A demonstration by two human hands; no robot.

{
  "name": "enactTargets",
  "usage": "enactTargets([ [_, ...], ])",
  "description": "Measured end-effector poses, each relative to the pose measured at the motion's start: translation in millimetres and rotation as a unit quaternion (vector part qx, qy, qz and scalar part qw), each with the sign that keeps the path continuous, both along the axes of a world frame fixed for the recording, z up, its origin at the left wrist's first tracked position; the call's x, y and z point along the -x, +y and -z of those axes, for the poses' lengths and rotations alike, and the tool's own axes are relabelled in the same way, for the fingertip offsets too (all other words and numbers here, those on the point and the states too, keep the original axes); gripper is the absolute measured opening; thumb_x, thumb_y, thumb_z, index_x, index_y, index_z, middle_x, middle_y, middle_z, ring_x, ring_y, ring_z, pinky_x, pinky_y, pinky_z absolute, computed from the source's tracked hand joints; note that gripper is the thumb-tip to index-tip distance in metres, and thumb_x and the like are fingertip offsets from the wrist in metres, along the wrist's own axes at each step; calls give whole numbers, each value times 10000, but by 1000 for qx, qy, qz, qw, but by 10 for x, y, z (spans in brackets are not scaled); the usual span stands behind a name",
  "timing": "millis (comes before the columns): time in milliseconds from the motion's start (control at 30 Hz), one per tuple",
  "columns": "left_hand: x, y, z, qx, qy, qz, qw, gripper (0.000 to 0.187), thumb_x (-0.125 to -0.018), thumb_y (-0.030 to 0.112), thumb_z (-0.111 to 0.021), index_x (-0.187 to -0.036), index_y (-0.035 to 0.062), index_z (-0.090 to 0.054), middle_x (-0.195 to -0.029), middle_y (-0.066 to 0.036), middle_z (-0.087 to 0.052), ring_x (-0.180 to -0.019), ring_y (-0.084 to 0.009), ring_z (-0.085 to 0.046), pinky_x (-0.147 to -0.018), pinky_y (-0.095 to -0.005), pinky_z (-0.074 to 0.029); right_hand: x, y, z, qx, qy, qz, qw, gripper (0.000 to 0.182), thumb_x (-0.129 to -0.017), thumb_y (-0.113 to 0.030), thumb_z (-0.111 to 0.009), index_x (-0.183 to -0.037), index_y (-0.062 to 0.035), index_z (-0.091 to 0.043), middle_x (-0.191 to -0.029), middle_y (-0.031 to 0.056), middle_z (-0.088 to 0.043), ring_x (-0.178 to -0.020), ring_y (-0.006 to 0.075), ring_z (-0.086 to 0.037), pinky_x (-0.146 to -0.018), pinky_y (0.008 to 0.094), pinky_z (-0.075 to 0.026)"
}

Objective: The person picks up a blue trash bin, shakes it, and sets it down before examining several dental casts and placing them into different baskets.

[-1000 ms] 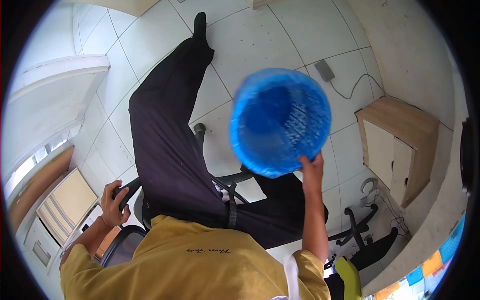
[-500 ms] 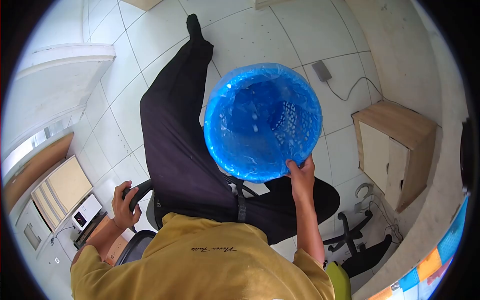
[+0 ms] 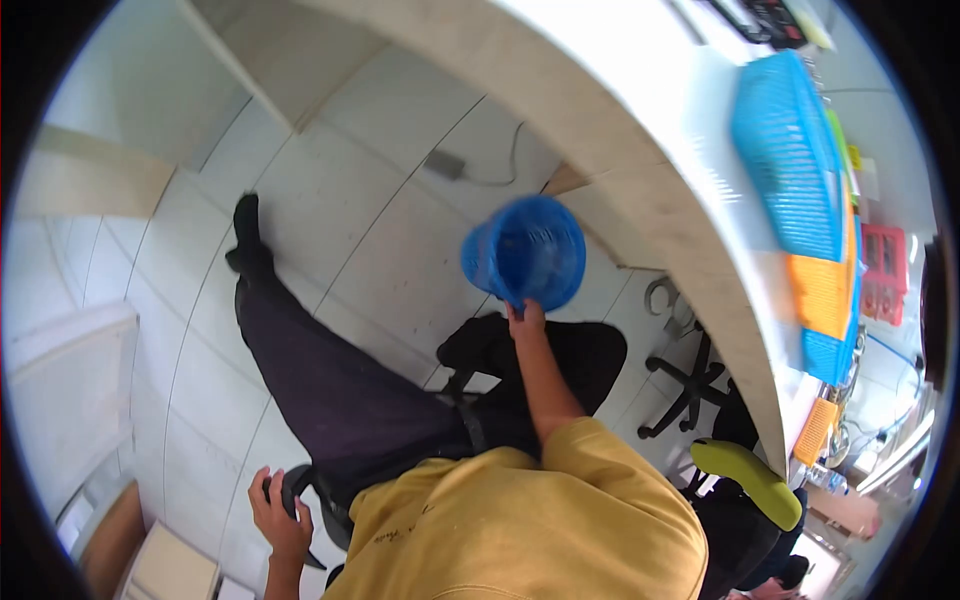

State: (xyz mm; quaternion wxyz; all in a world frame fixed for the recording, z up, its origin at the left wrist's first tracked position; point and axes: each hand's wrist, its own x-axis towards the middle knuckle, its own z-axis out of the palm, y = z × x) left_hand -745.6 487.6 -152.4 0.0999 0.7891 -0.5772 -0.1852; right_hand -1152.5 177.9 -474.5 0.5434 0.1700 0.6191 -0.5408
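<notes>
A blue waste bin [image 3: 525, 250], lined with a blue plastic bag, hangs above the tiled floor with its mouth tilted up toward me. My right hand [image 3: 526, 318] grips its near rim, arm stretched forward over my thigh. At the lower left, my left hand [image 3: 281, 515] is closed around the black chair armrest [image 3: 297, 488]. I am seated, and my left leg reaches out across the floor. The bottom of the bin is hidden from this angle.
A long white desk [image 3: 640, 110] curves along the right, bearing blue baskets [image 3: 790, 150] and an orange basket [image 3: 822, 295]. Beneath it lie a grey adapter [image 3: 445, 164] with a cable and part of a wooden cabinet [image 3: 625, 225]. Another chair with a yellow-green backrest [image 3: 748, 482] stands right.
My right hand has carried the bin forward, farther from my body and toward the desk's underside. The view has swung right, bringing the desk in. My left hand stays on the armrest.
</notes>
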Motion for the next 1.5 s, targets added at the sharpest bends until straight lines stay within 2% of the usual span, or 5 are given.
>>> enactTargets([
  [433, 399, -1017, -101, -5, 2, 109, 994, 530, -655, 23, -588, -1184, 6, -543, -1240, -246, -467, -1072, -445, -538, -889, -486, -470, 1547, -394, 443, -6, -23, 290, 957, 296, -913, -101, -580, -1204, -58, -543, -1137, 102, -585, -1061, 235, -591, -794, 345, -592],
  [1167, -514, -3075, -236, 74, -20, 261, 962, 463, -694, 61, -637, -1151, 50, -565, -1182, -161, -522, -1062, -372, -541, -883, -444, -477, 317, -589, 143, 130, 230, -234, 936, 136, -887, -127, -636, -936, -2, -657, -754, 100, -667, -621, 146, -636, -515, 245, -481],
  [1400, -933, -3759, -201, 99, -24, 295, 950, 459, -705, 74, -645, -1156, 51, -566, -1173, -138, -538, -1053, -359, -552, -884, -439, -483, -357, -1091, -561, 121, 123, -8, 985, 225, -888, -168, -624, -1055, -18, -642, -992, 161, -704, -732, 229, -678, -609, 320, -542],
  [1467, -975, -3949, -165, 93, -17, 288, 953, 441, -722, 81, -659, -1154, 48, -573, -1146, -143, -556, -1049, -358, -553, -890, -443, -479, -278, -1190, -421, 68, 695, -384, 604, 277, -882, -188, -652, -1113, -39, -619, -1007, 99, -705, -843, 236, -680, -720, 372, -550],
  [1500, -991, -4067, -123, 62, -26, 281, 957, 421, -744, 85, -661, -1155, 49, -577, -1140, -150, -569, -1061, -360, -551, -908, -444, -470, -245, -1233, -386, 61, 697, -379, 606, 277, -882, -188, -652, -1113, -39, -619, -1007, 99, -705, -843, 236, -680, -720, 372, -550],
])
